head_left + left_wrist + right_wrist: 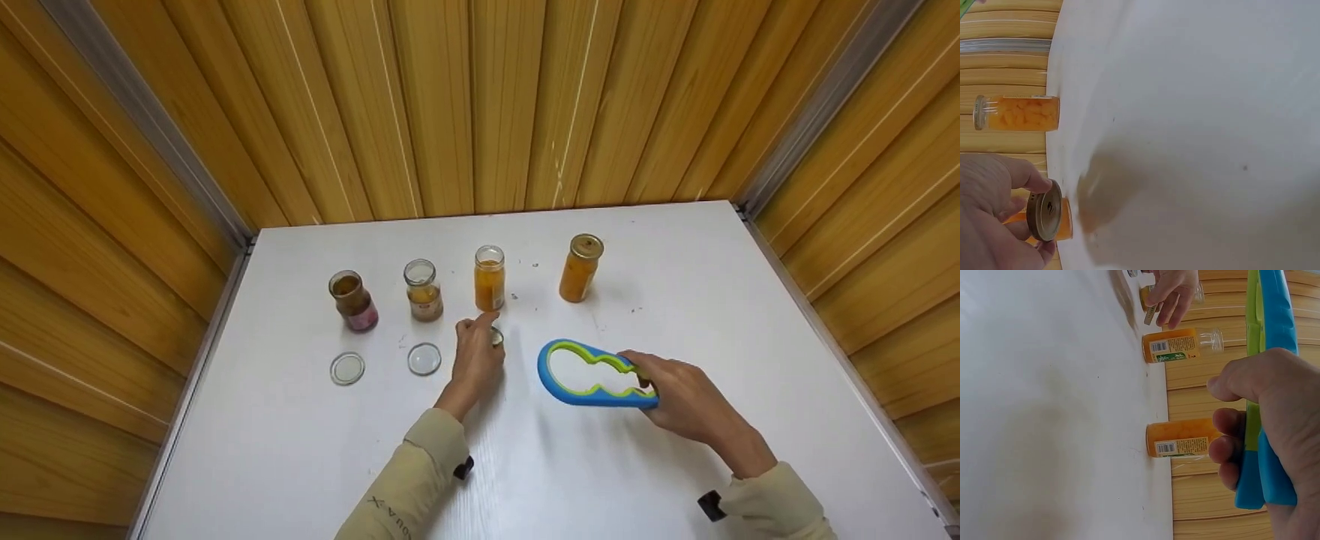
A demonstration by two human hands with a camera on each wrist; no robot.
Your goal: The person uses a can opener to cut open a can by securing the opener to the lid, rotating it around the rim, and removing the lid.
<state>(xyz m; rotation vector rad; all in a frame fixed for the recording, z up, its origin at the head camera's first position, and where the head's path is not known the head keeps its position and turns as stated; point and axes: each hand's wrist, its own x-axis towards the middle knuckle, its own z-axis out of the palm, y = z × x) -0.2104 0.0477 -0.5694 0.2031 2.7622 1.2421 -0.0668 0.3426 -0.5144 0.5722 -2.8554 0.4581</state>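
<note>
My left hand (476,356) pinches a gold metal jar lid (1045,212) by its rim, just in front of an uncapped glass jar (490,289) of orange contents. In the left wrist view the lid is tilted, its face toward the camera. On the right, my right hand (686,397) grips a blue and green jar opener (607,400) by one end, held over the table with its scalloped opening pointing left. Behind the opener stands another orange jar (579,277), its gold lid on.
Two more uncapped jars, one dark with a pink label (361,316) and one with pale yellow contents (426,304), stand at the left. Two lids lie before them, a left lid (347,368) and a right lid (424,359). Wood-patterned walls (502,105) enclose the white table (262,420).
</note>
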